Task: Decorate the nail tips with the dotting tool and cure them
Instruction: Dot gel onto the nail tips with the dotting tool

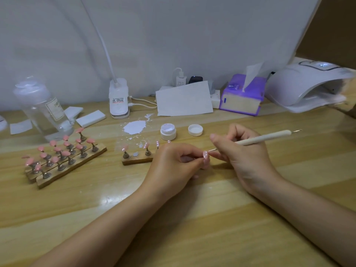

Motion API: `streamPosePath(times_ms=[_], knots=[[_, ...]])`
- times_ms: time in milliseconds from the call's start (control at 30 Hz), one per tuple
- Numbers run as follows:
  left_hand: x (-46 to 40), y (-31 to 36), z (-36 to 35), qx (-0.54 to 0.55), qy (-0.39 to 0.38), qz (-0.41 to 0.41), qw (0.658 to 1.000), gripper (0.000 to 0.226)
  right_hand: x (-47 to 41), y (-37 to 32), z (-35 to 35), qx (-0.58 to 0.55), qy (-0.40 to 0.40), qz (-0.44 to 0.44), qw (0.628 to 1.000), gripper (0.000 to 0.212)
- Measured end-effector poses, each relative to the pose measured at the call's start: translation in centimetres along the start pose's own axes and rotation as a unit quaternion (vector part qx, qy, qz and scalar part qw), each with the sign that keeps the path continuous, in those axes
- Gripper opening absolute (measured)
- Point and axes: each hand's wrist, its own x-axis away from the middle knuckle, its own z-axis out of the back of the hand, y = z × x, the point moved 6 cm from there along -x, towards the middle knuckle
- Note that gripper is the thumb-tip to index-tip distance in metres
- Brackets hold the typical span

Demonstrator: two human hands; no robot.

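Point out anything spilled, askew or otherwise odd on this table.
A white blob with splatters lies straight on the wooden table, left of the open gel jar, whose lid sits apart to its right. The clear bottle at far left looks tilted, though the wide lens may cause that.

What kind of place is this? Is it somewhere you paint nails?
Probably a home nail-art desk. Pink nail tips stand on wooden racks, a white curing lamp sits at the back right, and the right hand holds a dotting tool.
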Motion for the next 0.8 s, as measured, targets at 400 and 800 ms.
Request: streamPosePath(times_ms=[400,800], knots=[[-0.05,-0.28,-0.01,-0.001,0.015,0.02,1.0,0.015,0.25,-0.18,-0.91,0.021,-0.078,0.017,0.997,0.041],[0.03,0.08,-0.01,-0.011,0.012,0.01,1.0,0.015,0.14,-0.11,-0.96,0.032,-0.079,0.025,0.996,0.043]])
